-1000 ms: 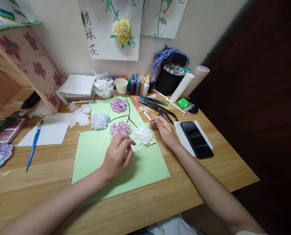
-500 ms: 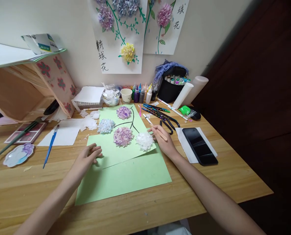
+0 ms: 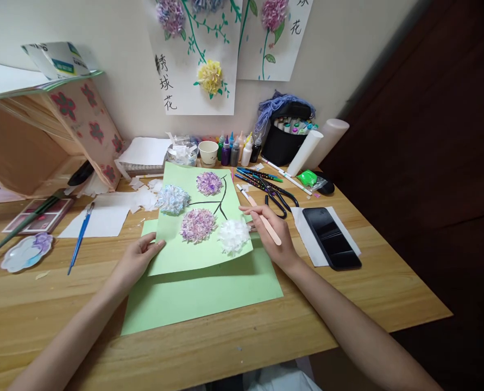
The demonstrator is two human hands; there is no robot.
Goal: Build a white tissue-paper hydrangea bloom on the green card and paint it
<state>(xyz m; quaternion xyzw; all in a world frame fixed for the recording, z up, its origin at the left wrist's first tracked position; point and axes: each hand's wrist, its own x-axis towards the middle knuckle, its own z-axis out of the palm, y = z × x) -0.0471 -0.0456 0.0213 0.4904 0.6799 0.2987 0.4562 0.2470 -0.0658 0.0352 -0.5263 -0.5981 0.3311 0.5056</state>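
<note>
A light green paper sheet (image 3: 172,258) bears fluffy paper flowers: a purple one (image 3: 209,183), a pale blue one (image 3: 174,199), a pink-purple one (image 3: 198,225) and a white one (image 3: 234,237), with black drawn stems between them. My left hand (image 3: 142,255) pinches the sheet's lower left edge, thumb on top. At the right edge, beside the white flower, my right hand (image 3: 272,236) holds the sheet and a slim peach stick (image 3: 271,229) with a rounded end; a white, dark-tipped part shows beyond the fingers. Under the raised sheet lies a second green sheet (image 3: 209,296).
Scissors (image 3: 280,198) and dark pens lie behind my right hand. A phone (image 3: 331,239) rests on white paper to the right. Paint bottles (image 3: 236,153), a paper cup (image 3: 208,153) and a black marker case (image 3: 284,144) line the wall. Leftward are a blue brush (image 3: 81,239) and a palette (image 3: 26,252).
My left hand has closed on the flower sheet's edge. The sheet's near side has lifted and shifted slightly left, off the lower sheet. My right hand still has the stick.
</note>
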